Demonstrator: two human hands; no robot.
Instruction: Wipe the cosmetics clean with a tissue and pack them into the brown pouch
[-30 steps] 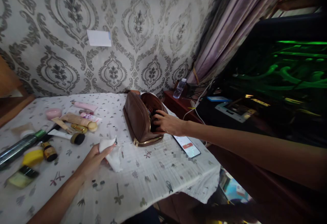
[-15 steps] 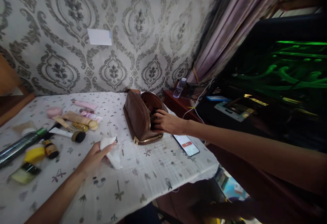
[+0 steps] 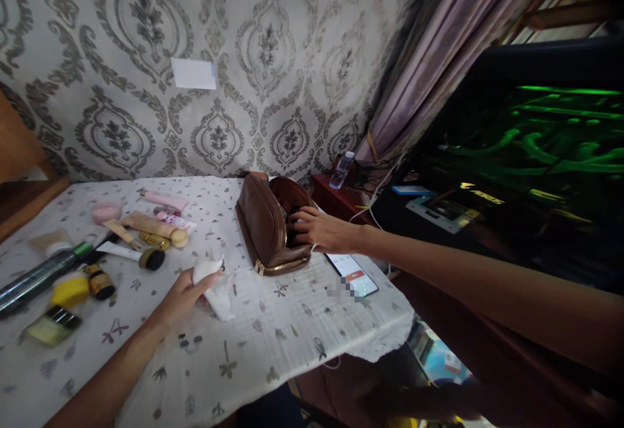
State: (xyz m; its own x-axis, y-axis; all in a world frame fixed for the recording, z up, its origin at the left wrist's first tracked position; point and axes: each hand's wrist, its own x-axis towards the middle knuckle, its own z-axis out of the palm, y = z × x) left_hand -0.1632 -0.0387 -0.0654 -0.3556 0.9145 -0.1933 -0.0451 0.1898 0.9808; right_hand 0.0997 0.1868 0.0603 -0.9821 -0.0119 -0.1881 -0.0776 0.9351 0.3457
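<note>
Right hand [image 3: 319,229] is gripping something dark inside brown pouch [image 3: 270,226]; left hand [image 3: 182,294] is pinching white tissue [image 3: 214,288] — lift w/o snagging zip.

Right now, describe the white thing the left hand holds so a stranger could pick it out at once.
On the patterned tablecloth, look just left of the open brown pouch that the right hand reaches into. The left hand pinches a crumpled white tissue there. It is the only soft, shapeless white thing; the cosmetics further left are firm tubes and jars.
</note>
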